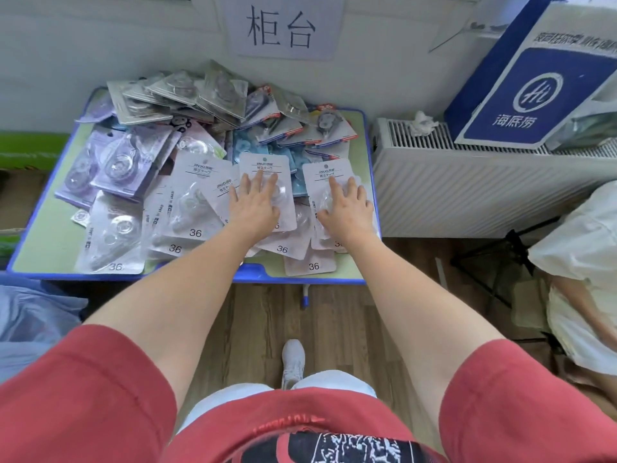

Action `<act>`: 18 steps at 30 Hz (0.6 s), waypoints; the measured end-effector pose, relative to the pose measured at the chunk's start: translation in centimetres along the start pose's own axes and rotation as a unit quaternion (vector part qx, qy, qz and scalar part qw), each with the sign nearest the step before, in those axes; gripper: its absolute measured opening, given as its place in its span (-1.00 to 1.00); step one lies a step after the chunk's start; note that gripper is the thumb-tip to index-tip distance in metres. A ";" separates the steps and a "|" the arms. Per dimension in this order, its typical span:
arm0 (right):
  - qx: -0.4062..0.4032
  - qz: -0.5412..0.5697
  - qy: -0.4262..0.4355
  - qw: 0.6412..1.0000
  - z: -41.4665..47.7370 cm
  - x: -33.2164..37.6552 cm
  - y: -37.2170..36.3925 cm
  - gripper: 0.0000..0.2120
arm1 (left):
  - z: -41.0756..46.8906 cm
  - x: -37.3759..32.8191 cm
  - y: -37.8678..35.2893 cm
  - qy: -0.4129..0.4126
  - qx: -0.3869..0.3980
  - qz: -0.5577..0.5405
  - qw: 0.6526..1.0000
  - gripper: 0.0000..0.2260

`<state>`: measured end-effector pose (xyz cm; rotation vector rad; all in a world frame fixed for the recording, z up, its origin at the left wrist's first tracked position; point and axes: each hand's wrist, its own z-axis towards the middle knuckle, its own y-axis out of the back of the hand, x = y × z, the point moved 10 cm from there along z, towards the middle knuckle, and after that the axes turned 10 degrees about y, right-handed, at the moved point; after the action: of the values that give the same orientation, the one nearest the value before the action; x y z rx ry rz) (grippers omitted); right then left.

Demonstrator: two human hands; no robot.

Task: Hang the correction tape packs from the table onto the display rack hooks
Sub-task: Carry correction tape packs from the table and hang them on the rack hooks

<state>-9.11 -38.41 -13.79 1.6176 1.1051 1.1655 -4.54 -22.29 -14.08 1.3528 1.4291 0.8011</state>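
We look down on a small pale-green table with a blue rim (43,252), heaped with carded correction tape packs (120,162) in white, purple, blue and grey. Our left hand (258,203) lies flat, fingers spread, on a white bubble-fronted pack (265,165) near the table's front edge. Our right hand (347,210), fingers also spread, presses the neighbouring white pack (320,175).

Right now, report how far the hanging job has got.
Done: nothing visibly; no rack is in view. In hand: left hand and right hand rest flat on white packs, neither lifted. Left: the whole heap of packs on the table.
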 end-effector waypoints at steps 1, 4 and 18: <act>-0.001 0.002 -0.005 1.000 0.1 0.0 0.0 -0.36 | 0.1 0.3 0.2 0.004 -0.005 -0.003 1.000 -0.43; 0.002 0.005 -0.019 1.000 0.4 0.0 -0.2 -0.28 | 0.6 0.6 0.9 0.019 -0.021 -0.026 0.999 -0.46; -0.012 0.005 -0.023 1.000 0.4 0.1 -0.5 -0.17 | 0.9 0.3 -0.3 0.113 -0.012 -0.036 0.993 -0.12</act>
<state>-8.76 -38.22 -14.35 1.6247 1.0506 1.1398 -3.77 -22.22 -14.70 1.2137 1.6292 0.9450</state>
